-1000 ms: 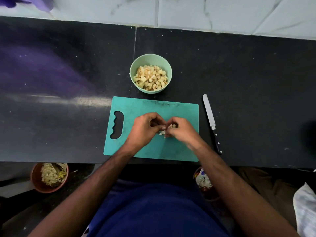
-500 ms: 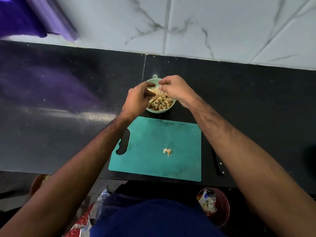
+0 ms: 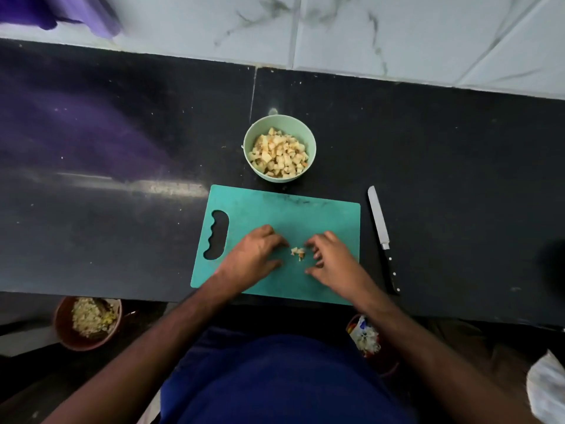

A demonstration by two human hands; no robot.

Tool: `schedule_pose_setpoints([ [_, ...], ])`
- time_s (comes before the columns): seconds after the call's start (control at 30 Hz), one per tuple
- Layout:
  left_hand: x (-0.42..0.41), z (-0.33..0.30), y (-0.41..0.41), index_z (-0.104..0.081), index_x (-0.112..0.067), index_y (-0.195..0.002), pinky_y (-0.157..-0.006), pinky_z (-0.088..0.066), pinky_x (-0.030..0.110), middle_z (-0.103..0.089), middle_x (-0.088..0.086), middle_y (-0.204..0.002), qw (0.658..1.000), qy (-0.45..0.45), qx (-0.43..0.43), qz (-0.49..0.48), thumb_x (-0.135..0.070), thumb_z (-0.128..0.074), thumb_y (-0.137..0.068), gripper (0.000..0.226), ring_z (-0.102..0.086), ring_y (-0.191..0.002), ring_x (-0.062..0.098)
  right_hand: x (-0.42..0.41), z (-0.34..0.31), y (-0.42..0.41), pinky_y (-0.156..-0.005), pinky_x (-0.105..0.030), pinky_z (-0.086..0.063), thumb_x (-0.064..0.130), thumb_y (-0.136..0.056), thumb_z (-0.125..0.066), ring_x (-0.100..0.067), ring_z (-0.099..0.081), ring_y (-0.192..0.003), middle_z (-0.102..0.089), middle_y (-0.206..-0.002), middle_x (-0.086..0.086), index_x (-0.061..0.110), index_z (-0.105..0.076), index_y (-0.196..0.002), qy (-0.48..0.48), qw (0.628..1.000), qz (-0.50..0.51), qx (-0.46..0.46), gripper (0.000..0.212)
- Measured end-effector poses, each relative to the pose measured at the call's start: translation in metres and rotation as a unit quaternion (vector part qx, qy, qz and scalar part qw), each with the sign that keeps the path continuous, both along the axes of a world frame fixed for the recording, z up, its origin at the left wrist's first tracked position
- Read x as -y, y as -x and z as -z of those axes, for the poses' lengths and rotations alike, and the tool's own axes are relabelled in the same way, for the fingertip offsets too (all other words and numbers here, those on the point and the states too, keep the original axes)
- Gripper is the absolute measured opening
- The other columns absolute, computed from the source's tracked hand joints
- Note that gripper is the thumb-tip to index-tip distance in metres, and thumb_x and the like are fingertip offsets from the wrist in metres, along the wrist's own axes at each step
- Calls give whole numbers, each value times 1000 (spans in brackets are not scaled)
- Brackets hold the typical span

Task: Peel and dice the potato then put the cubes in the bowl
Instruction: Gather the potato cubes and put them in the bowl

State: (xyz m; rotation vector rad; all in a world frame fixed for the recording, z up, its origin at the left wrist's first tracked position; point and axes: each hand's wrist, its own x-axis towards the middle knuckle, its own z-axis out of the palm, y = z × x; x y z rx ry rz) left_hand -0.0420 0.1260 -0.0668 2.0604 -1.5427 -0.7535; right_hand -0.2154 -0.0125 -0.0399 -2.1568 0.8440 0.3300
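Standing at the counter, I noted a black stone worktop (image 3: 443,166) running wall to wall beneath a pale marbled tile backsplash (image 3: 397,35). A purple cloth (image 3: 61,10) hung at the far left corner, its tint reflected in the polished surface.

A teal cutting board (image 3: 275,215) lay at the near edge of the worktop, handle cut-out to the left. Behind it, close to its far edge but apart from it, sat a pale green bowl (image 3: 301,125), filled with diced potato cubes (image 3: 279,154).

A knife (image 3: 382,234) rested just beside the board's right edge, blade pointing away from the person, dark handle nearest.

Both hands were down on the board. The left hand (image 3: 253,255) lay with fingers loosely bent toward the centre, holding nothing. The right hand (image 3: 333,261) mirrored it, fingers spread and slightly curled, likewise holding nothing. Between the two sets of fingertips lay a small cluster of leftover potato pieces (image 3: 298,253), ungripped; whether any fingertip touched it could not be determined.

Below the counter edge, a brown bowl (image 3: 65,338) holding pale scraps sat at the left, and a reddish container (image 3: 385,365) with a wrapper inside at the right.
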Motion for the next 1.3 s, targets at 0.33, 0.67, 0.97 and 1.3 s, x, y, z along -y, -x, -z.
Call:
schedule_pose_setpoints([
  [0.33,16,8,20,-67,-7,-83,-60,-51,47,-58,9,-80,998,21,11,-51,-8,-66,-77,6,-61,-72,34,-28,9,-22,-81,-38,-47,10,-82,-77,-28,-60,-95,-54,-105,-7,8,-62,-106,111,992,20,54,28],
  [0.67,2,7,22,-64,-17,-87,-62,-44,39,-59,1,-85,995,42,87,-22,-35,-56,-85,19,-61,-77,27,-18,3,-22,-85,-44,-51,7,-88,-67,-28,-54,-100,-51,-108,-9,6,-59,-104,189,972,-140,18,18],
  [0.97,6,5,17,-69,-17,-105,-70,-50,38,-59,2,-95,996,35,71,43,-25,-78,-82,25,-62,-84,26,41,-11,11,-64,-23,-58,-16,-85,-68,-19,-67,-65,-71,-74,-10,0,-67,-86,-333,880,313,128,16],
  [1.3,19,2,15,-63,-9,-96,-66,-51,39,-59,9,-92,995,50,55,59,-11,-69,-85,13,-62,-75,33,26,-9,13,-54,-21,-41,6,-95,-50,-12,-49,-61,-56,-72,-4,13,-54,-79,-513,751,395,125,18],
])
